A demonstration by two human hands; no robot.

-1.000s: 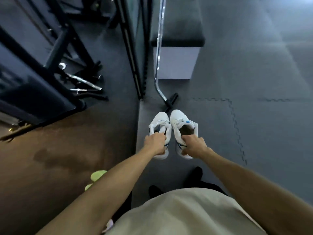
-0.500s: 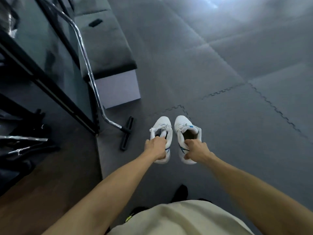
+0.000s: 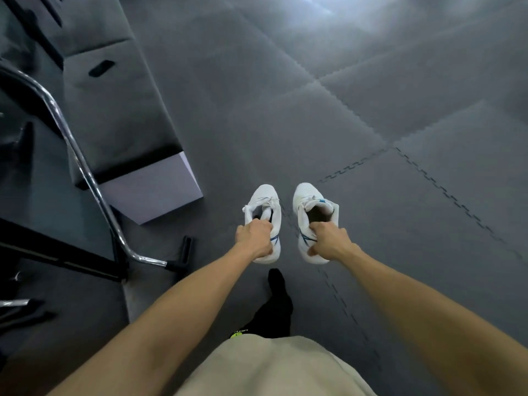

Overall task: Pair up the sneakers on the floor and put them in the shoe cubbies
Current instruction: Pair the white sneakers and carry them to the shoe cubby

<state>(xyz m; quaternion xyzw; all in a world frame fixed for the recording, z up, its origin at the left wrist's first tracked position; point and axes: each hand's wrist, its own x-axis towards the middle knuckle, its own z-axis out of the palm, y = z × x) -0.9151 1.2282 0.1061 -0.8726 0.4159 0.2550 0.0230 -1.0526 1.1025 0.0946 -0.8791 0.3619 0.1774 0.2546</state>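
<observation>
From the head camera we look down our own bare forearms at a pair of white lace-up sneakers with thin blue side stripes. Our left hand (image 3: 255,240) is closed on the heel collar of the left white sneaker (image 3: 264,205), fingers hooked into the opening. Our right hand (image 3: 329,240) grips the right white sneaker (image 3: 310,204) the same way, thumb side inside the collar. Both shoes hang toe-forward and level, near each other but apart, above the dark grey interlocking foam floor mat (image 3: 400,124). We judge that holding each by the heel keeps the soles down and the toes leading, so the matched pair can slide straight into a cubby together.

No shoe cubbies are in this view, so we judge the pairing done for this pair and the carry under way. A grey padded bench with a pale lilac end face (image 3: 120,115) runs along the mat's left edge, and a curved chrome tube with a black foot (image 3: 94,181) crosses in front of it. Our black-socked foot (image 3: 278,292) rests on the mat below the shoes.
</observation>
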